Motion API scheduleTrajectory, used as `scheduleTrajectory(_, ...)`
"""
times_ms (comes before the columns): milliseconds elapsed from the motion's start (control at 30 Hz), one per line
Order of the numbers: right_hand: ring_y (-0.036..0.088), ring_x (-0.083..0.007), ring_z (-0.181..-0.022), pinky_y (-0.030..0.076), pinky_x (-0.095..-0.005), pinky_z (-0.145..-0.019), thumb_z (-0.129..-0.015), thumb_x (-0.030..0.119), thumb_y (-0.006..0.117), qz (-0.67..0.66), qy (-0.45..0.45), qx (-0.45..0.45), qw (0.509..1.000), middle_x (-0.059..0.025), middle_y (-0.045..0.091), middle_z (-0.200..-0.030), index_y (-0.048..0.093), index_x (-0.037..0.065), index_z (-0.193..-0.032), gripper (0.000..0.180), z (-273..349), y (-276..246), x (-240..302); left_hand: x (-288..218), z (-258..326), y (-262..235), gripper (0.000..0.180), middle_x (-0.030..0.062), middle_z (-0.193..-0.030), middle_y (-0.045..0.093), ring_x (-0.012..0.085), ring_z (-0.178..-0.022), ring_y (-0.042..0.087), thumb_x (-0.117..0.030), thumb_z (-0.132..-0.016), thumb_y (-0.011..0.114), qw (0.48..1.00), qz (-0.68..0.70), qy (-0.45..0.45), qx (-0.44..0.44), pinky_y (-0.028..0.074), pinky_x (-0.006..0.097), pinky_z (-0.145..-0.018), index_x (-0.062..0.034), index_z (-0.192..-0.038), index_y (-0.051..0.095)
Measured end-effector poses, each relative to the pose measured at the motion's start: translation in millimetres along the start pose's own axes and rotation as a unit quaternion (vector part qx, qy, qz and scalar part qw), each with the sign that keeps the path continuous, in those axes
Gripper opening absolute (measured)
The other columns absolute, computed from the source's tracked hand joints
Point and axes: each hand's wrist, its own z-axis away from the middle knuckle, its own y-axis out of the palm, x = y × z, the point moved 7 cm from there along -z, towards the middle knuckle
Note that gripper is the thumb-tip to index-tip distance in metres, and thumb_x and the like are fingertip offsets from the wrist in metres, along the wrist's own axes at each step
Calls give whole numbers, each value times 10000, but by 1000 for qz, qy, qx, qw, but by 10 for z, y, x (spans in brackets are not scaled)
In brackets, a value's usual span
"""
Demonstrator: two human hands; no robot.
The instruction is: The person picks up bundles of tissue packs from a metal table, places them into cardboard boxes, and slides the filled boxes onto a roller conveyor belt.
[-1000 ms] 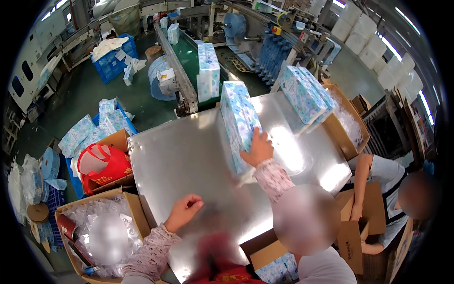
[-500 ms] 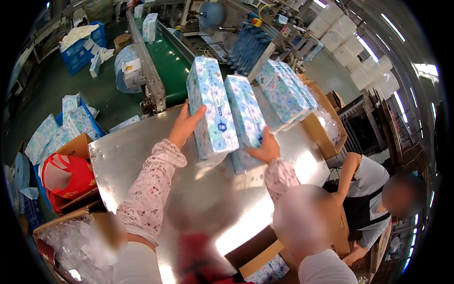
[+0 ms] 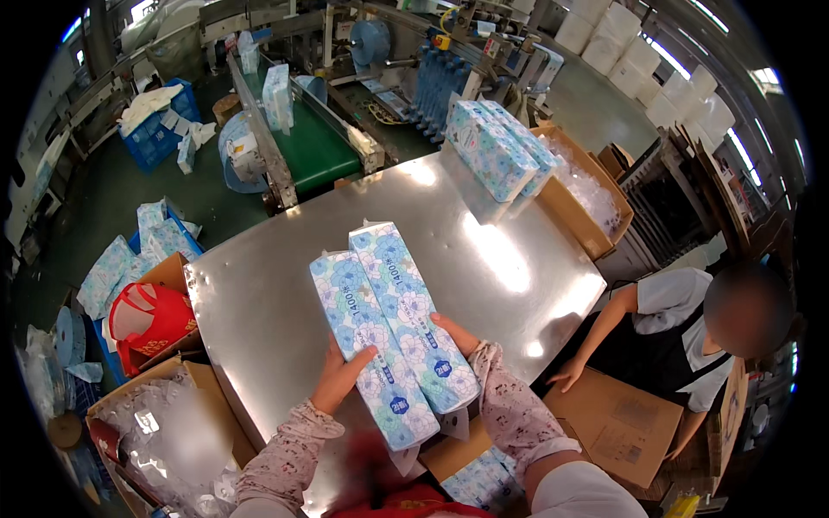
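Clasping the left floral pack (image 3: 361, 332) and right floral pack (image 3: 413, 311) between them, the left grip (image 3: 338, 378) and right grip (image 3: 462, 337) hold both above the desk's (image 3: 276, 289) near part; likely light, soft, slippery, best held by the outer long sides.

A lane is running across the metal table (image 3: 268, 285) between the gripped packs (image 3: 393, 332) and two far packs (image 3: 496, 154), which are blocking the far edge.

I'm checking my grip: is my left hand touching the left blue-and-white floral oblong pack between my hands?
Touching. The head view shows your left hand, thumb resting on the left floral pack.
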Motion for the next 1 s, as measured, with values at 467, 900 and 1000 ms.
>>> scheduleTrajectory(467, 402, -213, -1161, 314, -355, -967, -608, 165, 785, 319, -472, -161, 806, -113, 445, -1256, 355, -32, -1291, 831, 3829, -61, -592, -99, 1831, 2332, 854, 187, -1278, 346, 291, -1150, 397, -326, -710, 695, 930, -117, 117, 329, 365, 395, -926, 8, -1336, 218)
scheduleTrajectory(900, 504, -250, -1058, 370, -329, -916, -659, 367, 753, 321, 62, -287, 900, -114, 558, -1145, 436, 22, -1264, 765, 3173, -2316, -3008, 198, 2410, 2269, 481, 115, -934, 603, 183, -849, 589, -258, -799, 659, 742, -365, -17, 562, 469, 293, -730, 6, -1168, 500)
scheduleTrajectory(1000, 532, -269, -1023, 391, -349, -891, -577, 393, 776, 443, -37, -216, 869, -143, 591, -1085, 477, 20, -1212, 795, 2454, -2780, -3130, 216, 2148, 1971, 449, 89, -930, 611, 144, -854, 579, -206, -801, 661, 856, -296, -88, 414, 471, 281, -741, -3, -1169, 504)
